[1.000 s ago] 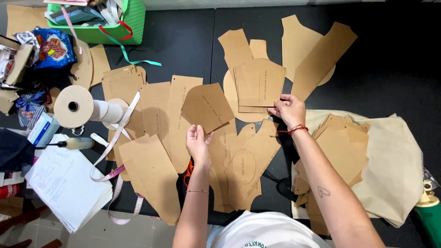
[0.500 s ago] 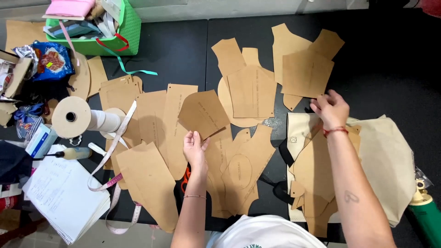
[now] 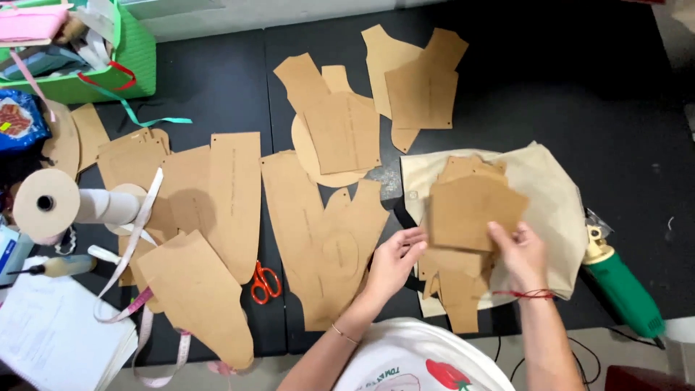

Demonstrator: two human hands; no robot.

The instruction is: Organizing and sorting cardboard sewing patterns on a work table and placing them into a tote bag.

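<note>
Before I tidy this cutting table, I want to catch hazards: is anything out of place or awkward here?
The orange-handled scissors lie half tucked under the brown card pattern pieces, blades hidden. A measuring tape trails off the table edge. Otherwise nothing looks spilled or torn; both hands, left and right, hold a card piece.
</note>
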